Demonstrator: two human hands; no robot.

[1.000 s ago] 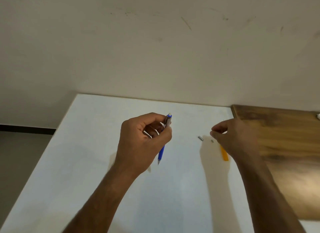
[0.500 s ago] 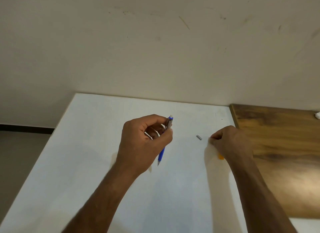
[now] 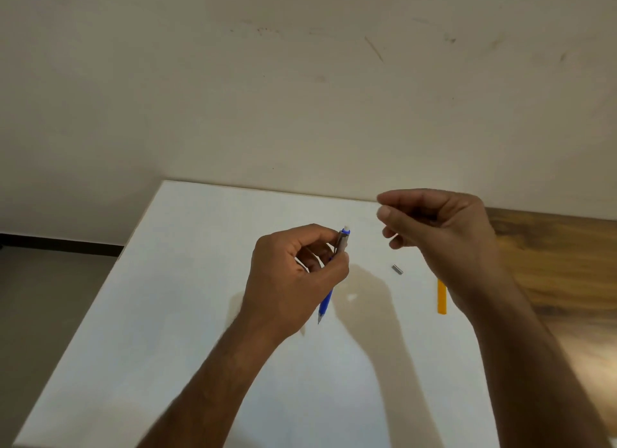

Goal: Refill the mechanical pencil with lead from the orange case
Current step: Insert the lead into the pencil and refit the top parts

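My left hand (image 3: 293, 280) is shut on the blue mechanical pencil (image 3: 326, 302). The pencil stands nearly upright over the white table (image 3: 187, 314), tip down, with its white eraser end on top. My right hand (image 3: 440, 234) hovers above and to the right of the pencil's top, thumb and forefinger pinched together. Anything between those fingertips is too thin to see. The orange case (image 3: 441, 295) lies flat on the table under my right wrist. A small grey metal cap (image 3: 397, 269) lies between the two hands.
A wooden surface (image 3: 561, 264) adjoins the white table on the right. A plain wall rises behind the table's far edge. The table's left edge drops off to the floor (image 3: 50, 297).
My right hand has lifted from the table beside the orange case and moved up and left towards the pencil's top, uncovering the case. My left hand and the pencil have barely moved.
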